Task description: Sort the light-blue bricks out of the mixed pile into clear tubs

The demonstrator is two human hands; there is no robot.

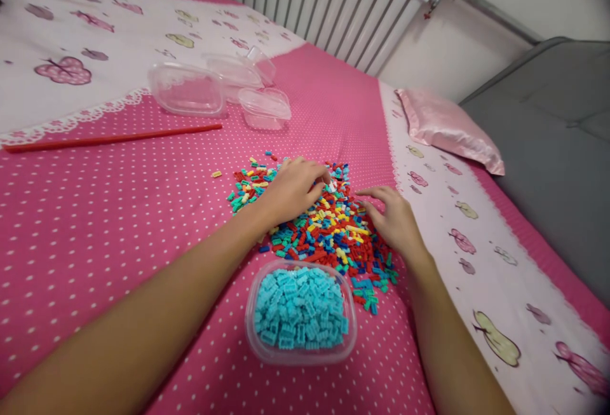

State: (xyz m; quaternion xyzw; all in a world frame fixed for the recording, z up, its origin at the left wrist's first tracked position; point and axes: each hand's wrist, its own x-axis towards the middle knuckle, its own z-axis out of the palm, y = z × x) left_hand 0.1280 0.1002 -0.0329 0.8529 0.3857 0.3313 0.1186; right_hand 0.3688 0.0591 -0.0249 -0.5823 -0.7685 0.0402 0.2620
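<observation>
Though apart, hands point(298, 189) point(395, 221) at bricks point(328, 234)

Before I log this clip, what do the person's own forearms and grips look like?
The left grip and right grip are bare hands, no gloves or rings visible. The left forearm and right forearm are bare too, without sleeves, watch or cables in view.

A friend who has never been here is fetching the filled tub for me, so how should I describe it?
On the pink bedspread with white dots, look for the loose heap of mixed-colour bricks. The clear tub sits just on its near side. Unlike the clear containers farther back, it is filled with bricks, and these look all light blue.
</observation>
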